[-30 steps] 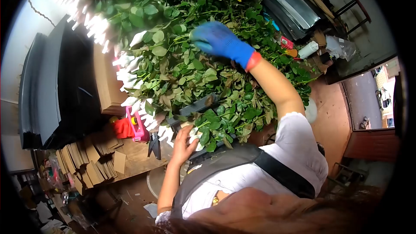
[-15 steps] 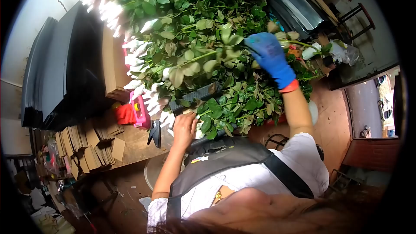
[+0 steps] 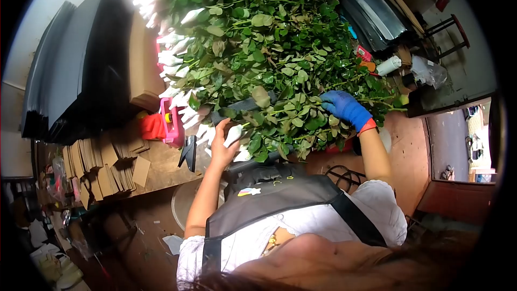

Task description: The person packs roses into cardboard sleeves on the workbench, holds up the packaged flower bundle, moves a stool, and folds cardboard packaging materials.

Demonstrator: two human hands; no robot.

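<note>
A big heap of leafy rose stems covers the work surface, with many flower heads in white covers lined along its left side. My left hand, bare, is closed at the near left corner of the heap on a rose with a white-covered head. In a blue glove with a red cuff, my right hand rests on the near right part of the heap. Its fingers are curled in among the leafy stems, and leaves partly hide their tips. A dark ridged strip lies among the leaves just beyond my left hand.
Left of the heap stand a pink plastic holder, a red cloth and a black clip-like tool. Cardboard pieces and tall dark sheets fill the left. At right are a white roll and a plastic bag.
My right hand has come down and nearer from the far part of the heap, where it held a leafy stem. My left hand has risen slightly, and a white-covered head now shows at it.
</note>
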